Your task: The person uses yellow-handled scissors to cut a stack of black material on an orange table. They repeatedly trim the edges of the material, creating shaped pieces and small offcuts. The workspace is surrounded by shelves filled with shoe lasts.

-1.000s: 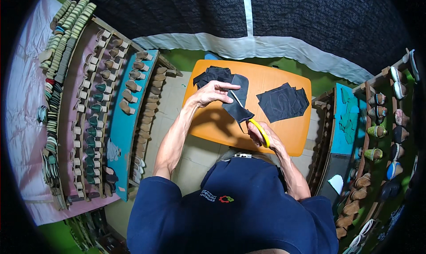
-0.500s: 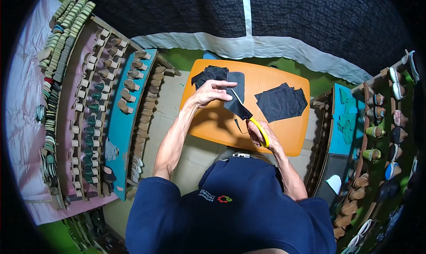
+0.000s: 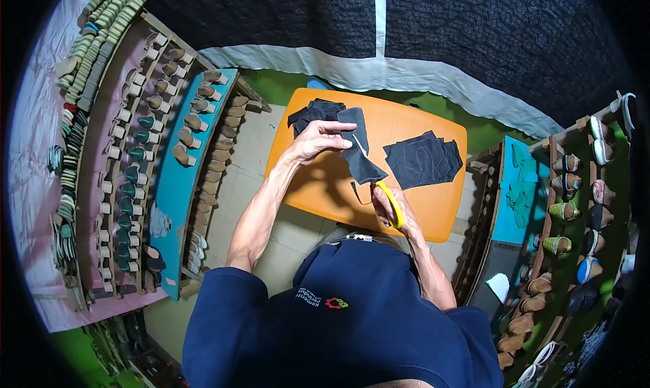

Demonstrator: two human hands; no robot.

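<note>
A dark piece of cloth (image 3: 353,120) is pinched in my left hand (image 3: 315,143), raised above the orange table (image 3: 433,212). Closed around the yellow-handled scissors (image 3: 393,204) is my right hand (image 3: 388,212). One pale blade shows against the cloth near my left fingertips; the rest of the blades is hidden behind a dark fold. Below the fold, a thin black strip (image 3: 355,190) shows; whether it hangs or lies on the tabletop I cannot tell. Black cloth pieces (image 3: 425,159) lie stacked at the table's right, with faint pale outlines. Another crumpled black pile (image 3: 313,112) sits at the far left.
To the left, a slanted rack holds rows of shoe forms and shoes (image 3: 141,154), beside a blue board (image 3: 169,212). At the right stand more shoe racks (image 3: 565,212) and a blue panel with green scraps (image 3: 520,191). A dark patterned curtain (image 3: 474,36) hangs behind the table.
The whole view has shifted slightly. Against the cloth, less of the scissor blades shows now, and the dark fold covers the area near the handle. Both hands keep their holds.
</note>
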